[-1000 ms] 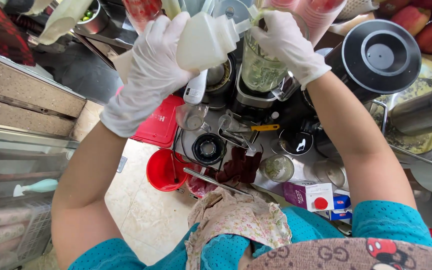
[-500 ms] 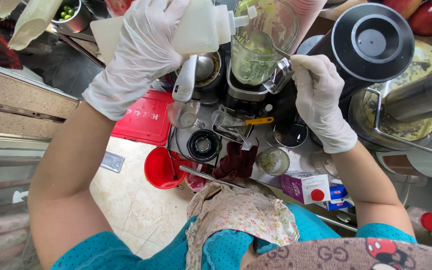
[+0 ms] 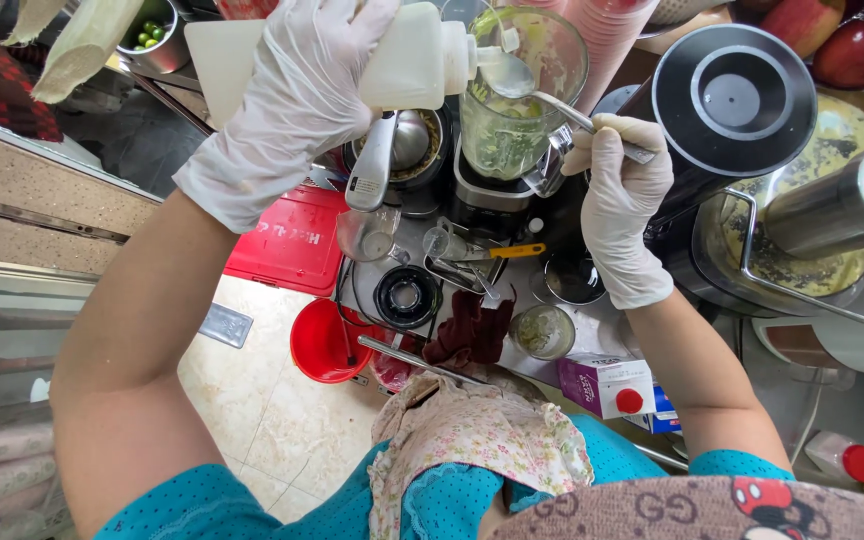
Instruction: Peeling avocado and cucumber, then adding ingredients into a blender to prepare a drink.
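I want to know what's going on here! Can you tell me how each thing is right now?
Left hand: gloved, gripping the squeeze bottle.
Squeeze bottle: tipped sideways, nozzle over the spoon.
Right hand: gloved, holding the spoon handle.
Spoon: held above the blender jar.
Blender jar: lid off, green mix inside.
Red bucket: upright on the floor.

Left hand point(image 3: 297, 95), gloved white, grips a white squeeze bottle point(image 3: 407, 68) tipped sideways, nozzle over the bowl of a metal spoon point(image 3: 552, 100). Right hand point(image 3: 620, 190), also gloved, holds the spoon handle; the bowl sits above the open blender jar point(image 3: 512, 110), which contains green pulp. Red bucket point(image 3: 327, 340) on the floor below; purple carton point(image 3: 607, 385) with red cap near the counter edge.
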